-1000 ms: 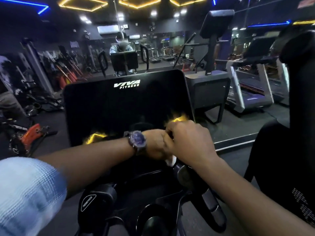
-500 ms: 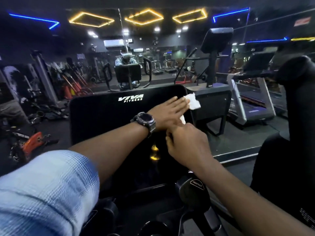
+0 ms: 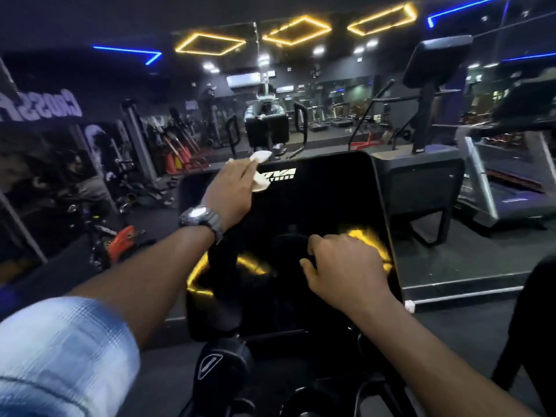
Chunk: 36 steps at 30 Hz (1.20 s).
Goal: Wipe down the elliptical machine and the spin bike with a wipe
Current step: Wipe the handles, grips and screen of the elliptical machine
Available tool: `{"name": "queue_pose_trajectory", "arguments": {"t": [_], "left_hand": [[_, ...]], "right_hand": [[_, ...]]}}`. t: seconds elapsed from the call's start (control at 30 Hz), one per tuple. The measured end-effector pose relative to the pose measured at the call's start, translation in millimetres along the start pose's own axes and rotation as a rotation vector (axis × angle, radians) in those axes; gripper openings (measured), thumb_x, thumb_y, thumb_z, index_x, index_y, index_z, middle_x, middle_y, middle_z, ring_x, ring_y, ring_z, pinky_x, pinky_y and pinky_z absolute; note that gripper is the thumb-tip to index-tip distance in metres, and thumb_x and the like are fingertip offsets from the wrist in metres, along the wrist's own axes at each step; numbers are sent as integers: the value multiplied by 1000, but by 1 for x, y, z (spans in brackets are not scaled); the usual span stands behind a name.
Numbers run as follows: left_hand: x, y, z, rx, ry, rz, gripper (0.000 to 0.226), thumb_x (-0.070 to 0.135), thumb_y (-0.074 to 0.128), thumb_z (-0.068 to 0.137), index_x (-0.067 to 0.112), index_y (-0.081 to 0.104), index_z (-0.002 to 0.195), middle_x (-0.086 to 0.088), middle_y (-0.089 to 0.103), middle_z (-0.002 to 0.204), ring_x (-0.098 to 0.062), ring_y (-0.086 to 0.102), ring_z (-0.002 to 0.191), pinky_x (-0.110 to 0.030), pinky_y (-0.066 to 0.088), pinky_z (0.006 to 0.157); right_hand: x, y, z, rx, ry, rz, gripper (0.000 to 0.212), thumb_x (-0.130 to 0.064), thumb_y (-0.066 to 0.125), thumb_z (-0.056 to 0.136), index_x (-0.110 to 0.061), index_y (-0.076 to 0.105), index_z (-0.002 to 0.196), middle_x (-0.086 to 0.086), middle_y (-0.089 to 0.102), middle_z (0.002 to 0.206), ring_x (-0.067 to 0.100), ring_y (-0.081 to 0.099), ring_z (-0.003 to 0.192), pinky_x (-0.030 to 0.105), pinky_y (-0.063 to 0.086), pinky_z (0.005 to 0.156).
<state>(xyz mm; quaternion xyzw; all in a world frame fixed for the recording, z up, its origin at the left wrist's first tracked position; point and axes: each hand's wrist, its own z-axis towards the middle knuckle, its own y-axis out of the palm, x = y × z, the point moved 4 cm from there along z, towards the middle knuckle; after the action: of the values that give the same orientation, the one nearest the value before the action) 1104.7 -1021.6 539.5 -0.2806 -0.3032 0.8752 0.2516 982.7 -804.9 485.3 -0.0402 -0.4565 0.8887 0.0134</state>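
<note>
A large black console screen (image 3: 325,206) with a white logo stands in front of me on the exercise machine. My left hand (image 3: 230,188), with a watch on the wrist, presses a white wipe (image 3: 260,173) against the screen's top edge, left of the logo. The wipe sticks out past the fingers above and to the right. My right hand (image 3: 346,266) hovers with loosely curled fingers in front of the lower right part of the screen and holds nothing visible. Yellow ceiling lights reflect in the glass.
Black handlebar grips (image 3: 219,365) sit below the screen. A mirror wall ahead shows my reflection (image 3: 264,115). Another machine's console and stand (image 3: 427,164) are to the right, a treadmill (image 3: 505,182) beyond it, and a dark upright part (image 3: 535,326) at the right edge.
My left hand slid the wipe from the screen's upper right corner leftward to the top edge near the logo. My right hand moved down and right, away from the left hand.
</note>
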Motion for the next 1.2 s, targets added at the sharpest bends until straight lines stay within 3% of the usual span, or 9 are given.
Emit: {"name": "queue_pose_trajectory", "arguments": {"t": [0.13, 0.23, 0.4, 0.53, 0.57, 0.67, 0.73, 0.97, 1.2], "left_hand": [[-66, -10, -53, -35, -192, 38, 50, 3, 47, 88, -6, 42, 136, -24, 51, 129, -40, 48, 118, -48, 32, 110], [-70, -18, -54, -22, -251, 6, 48, 6, 47, 88, -4, 46, 134, -20, 55, 126, -38, 50, 115, -46, 30, 109], [-26, -9, -48, -46, 132, 80, 52, 12, 37, 86, -2, 46, 136, -19, 46, 142, -33, 42, 132, -46, 27, 113], [-66, -16, -60, -42, -253, 38, 54, 4, 33, 92, 0, 30, 146, -17, 31, 152, -31, 27, 142, -39, 16, 119], [-65, -14, -64, -34, -267, 22, 54, 1, 34, 91, -3, 31, 144, -20, 31, 152, -34, 27, 142, -39, 17, 119], [-43, -8, -74, -23, -22, 27, 51, -2, 35, 86, -8, 42, 136, -24, 39, 146, -38, 35, 137, -45, 27, 115], [-43, -6, -83, -63, 58, 57, 54, -4, 42, 87, -4, 37, 141, -20, 32, 151, -33, 29, 141, -45, 25, 117], [-52, -8, -89, -81, -378, -64, 57, -5, 34, 94, 2, 20, 149, -11, 11, 160, -24, 5, 148, -34, 9, 121], [-44, -17, -120, -55, -278, -48, 53, -2, 42, 93, 6, 36, 145, -7, 27, 156, -19, 23, 145, -29, 24, 115]], "right_hand": [[-8, 2, 2, -48, -52, -12, 27, -50, 50, 94, -28, 61, 103, -10, 64, 91, 14, 62, 88, 26, 30, 48], [-26, 5, 17, -52, -142, -9, 32, -51, 52, 92, -26, 61, 109, -7, 65, 99, 16, 60, 101, 28, 39, 57], [-62, -8, 77, -3, -194, 124, 36, -49, 56, 90, -24, 59, 115, -2, 63, 108, 22, 58, 109, 34, 44, 68], [-69, -12, 93, -13, -226, 143, 35, -49, 57, 90, -25, 59, 116, -3, 64, 107, 23, 60, 106, 33, 41, 66], [-68, -12, 92, -16, -233, 141, 35, -49, 57, 90, -25, 59, 116, -3, 64, 106, 22, 60, 105, 32, 41, 65], [-62, -10, 89, -22, -230, 129, 34, -48, 58, 90, -25, 59, 115, -4, 63, 105, 21, 60, 103, 32, 41, 65], [-58, -6, 87, -33, -222, 120, 35, -48, 58, 90, -25, 59, 116, -4, 63, 105, 21, 60, 104, 32, 43, 66], [-56, 11, 79, -58, -214, 147, 36, -49, 57, 91, -25, 59, 119, -5, 62, 105, 19, 61, 102, 32, 45, 63], [-68, 7, 84, -67, -233, 138, 35, -49, 57, 91, -26, 59, 117, -5, 63, 106, 20, 61, 102, 32, 46, 63]]}}
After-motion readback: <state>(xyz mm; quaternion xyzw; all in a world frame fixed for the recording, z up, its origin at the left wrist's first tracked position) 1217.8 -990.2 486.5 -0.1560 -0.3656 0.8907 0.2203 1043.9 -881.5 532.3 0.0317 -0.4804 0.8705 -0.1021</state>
